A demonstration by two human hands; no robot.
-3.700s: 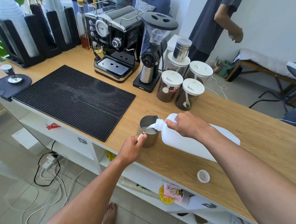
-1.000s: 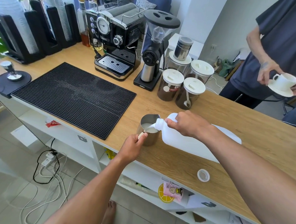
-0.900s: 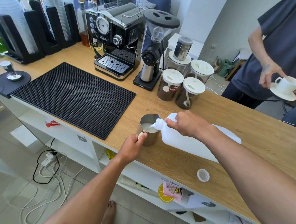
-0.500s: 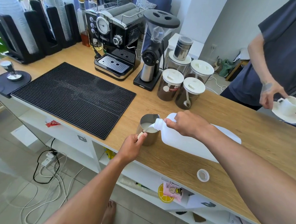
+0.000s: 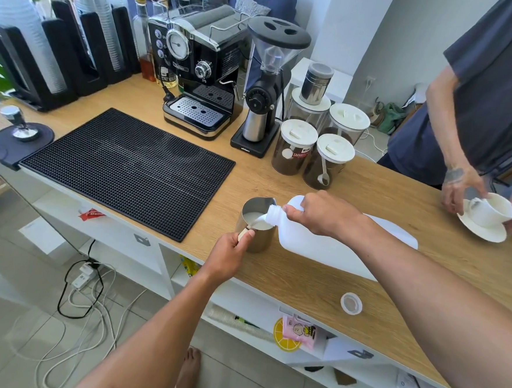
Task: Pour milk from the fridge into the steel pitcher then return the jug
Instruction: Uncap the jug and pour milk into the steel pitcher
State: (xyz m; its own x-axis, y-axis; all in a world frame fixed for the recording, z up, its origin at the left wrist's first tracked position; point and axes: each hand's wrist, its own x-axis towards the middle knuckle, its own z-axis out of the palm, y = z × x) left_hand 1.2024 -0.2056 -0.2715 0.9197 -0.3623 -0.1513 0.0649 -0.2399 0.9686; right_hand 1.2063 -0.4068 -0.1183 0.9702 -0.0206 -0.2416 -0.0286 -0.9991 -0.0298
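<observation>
A white plastic milk jug [image 5: 329, 247] lies tipped to the left over the wooden counter [image 5: 399, 204], its open mouth over the steel pitcher [image 5: 257, 224]. Milk runs from the mouth into the pitcher, which holds a white pool. My right hand [image 5: 323, 215] grips the jug near its neck. My left hand [image 5: 229, 257] holds the pitcher's handle at the counter's front edge. The jug's white cap [image 5: 351, 303] lies on the counter to the right, near the front edge.
A black rubber mat [image 5: 129, 166] lies left of the pitcher. Behind stand an espresso machine [image 5: 197, 68], a grinder [image 5: 265, 85] and several lidded coffee jars [image 5: 313, 143]. Another person at the far right sets a white cup and saucer [image 5: 486, 216] on the counter.
The other person has come closer and lowered the cup and saucer onto the counter's right end. My hands, the jug and the pitcher have stayed put while milk keeps flowing.
</observation>
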